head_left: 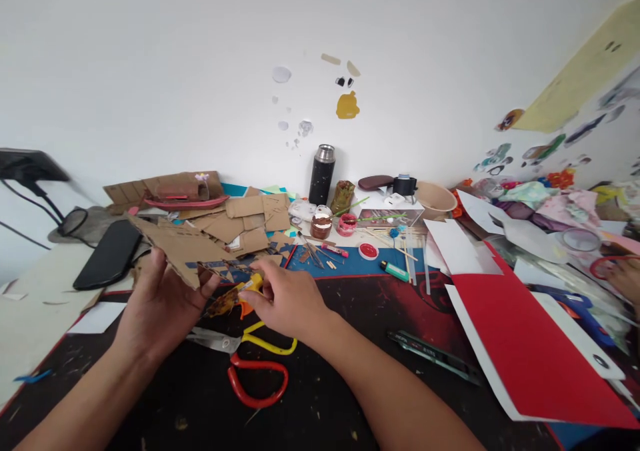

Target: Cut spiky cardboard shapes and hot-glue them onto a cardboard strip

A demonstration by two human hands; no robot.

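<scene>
My left hand (153, 304) holds a folded piece of brown cardboard (183, 254), raised above the table and tilted, with its thumb on the near side. My right hand (287, 297) is bent close to the cardboard's right end, thumb and forefinger curled in. What lies between those fingertips is hidden. Just under them is a yellow glue gun (253, 282) with a brown-stained front and an orange trigger. Large scissors (230, 344), one handle red and the other yellow, lie on the dark mat (345, 377) below my hands.
Cardboard scraps (250, 214) are heaped behind my hands. A black flask (323, 174), paint jars (321, 224) and brushes (311, 249) stand or lie near the wall. A utility knife (435, 356) and red sheet (520, 331) are rightward. Another person's hand (625, 277) shows at the right edge.
</scene>
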